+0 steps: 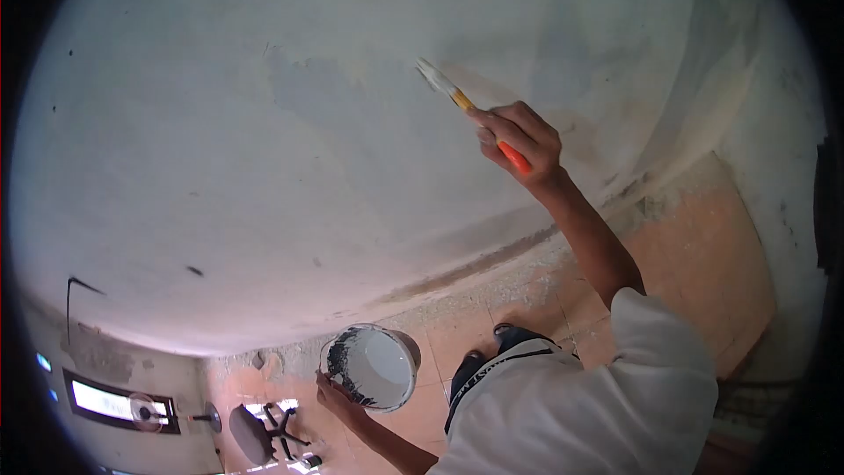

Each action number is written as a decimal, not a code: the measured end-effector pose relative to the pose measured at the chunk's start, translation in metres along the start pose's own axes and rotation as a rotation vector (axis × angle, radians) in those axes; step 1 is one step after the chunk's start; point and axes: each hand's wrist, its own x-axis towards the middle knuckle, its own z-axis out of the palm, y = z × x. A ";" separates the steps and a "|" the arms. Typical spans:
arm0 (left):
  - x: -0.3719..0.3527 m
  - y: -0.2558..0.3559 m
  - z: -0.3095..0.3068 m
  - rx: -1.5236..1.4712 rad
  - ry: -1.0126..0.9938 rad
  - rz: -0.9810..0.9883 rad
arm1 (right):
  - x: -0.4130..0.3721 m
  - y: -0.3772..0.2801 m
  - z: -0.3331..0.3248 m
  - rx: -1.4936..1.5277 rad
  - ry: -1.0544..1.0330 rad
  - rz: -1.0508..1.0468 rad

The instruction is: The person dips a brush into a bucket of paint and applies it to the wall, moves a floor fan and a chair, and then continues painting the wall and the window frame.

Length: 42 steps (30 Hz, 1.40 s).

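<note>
R hand [520,139] is up at the wall [246,167], fingers & thumb pinched round the orange handle of a brush [464,104]. The handle end pokes out below the palm. The pale bristles point up-left, right at the plaster; can't tell if they actually touch. The wall there is patchy, w/ a greyer area left of the bristles and a dark band along its foot. L hand [336,394] is low, bottom centre-left, fingers curled over the near rim of a white bucket [391,368]. The thumb is hidden, so all I can say is the hand is clamped on the rim. The bucket is tilted, mouth facing the camera, its inside mostly white w/ dark smears down the left inner wall. It's held up, well above the floor [703,246], which is reddish tile w/ rubble & dust along the wall base. Between the arms are a white shirt [607,396] and dark shoes [505,334] on the tiles. Bottom left, far off, are an office chair [255,433] and a bright strip [110,400].
</note>
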 end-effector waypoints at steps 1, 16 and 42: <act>0.010 0.003 0.010 0.007 -0.058 0.005 | 0.008 -0.006 0.003 -0.002 0.029 -0.014; 0.076 -0.008 0.039 0.069 -0.315 -0.060 | -0.013 -0.026 0.014 -0.194 -0.114 0.106; 0.099 -0.026 0.035 0.093 -0.220 -0.050 | -0.025 -0.033 -0.032 -0.298 0.031 0.391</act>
